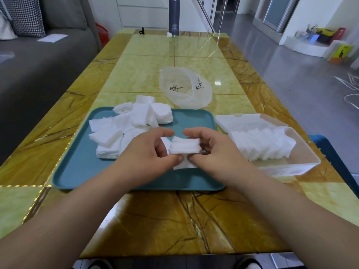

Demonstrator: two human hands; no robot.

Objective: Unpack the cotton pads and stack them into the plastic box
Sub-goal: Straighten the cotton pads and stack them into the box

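Both hands hold one small stack of white cotton pads [185, 146] above the teal tray [77, 167]. My left hand [149, 152] pinches the stack's left end and my right hand [209, 150] grips its right end. More loose pads [124, 127] lie heaped on the tray's far left part. To the right stands the clear plastic box [303, 152], its lid [250, 119] hinged open behind it, with a row of pads [260, 142] standing inside. The opened translucent pad bag [186, 90] lies beyond the tray.
Everything sits on a glossy yellow-green marble-pattern table [174, 216]. A dark tall bottle [174, 18] stands at the far edge. A grey sofa [38, 65] is on the left and a blue chair edge [336, 158] shows at the right.
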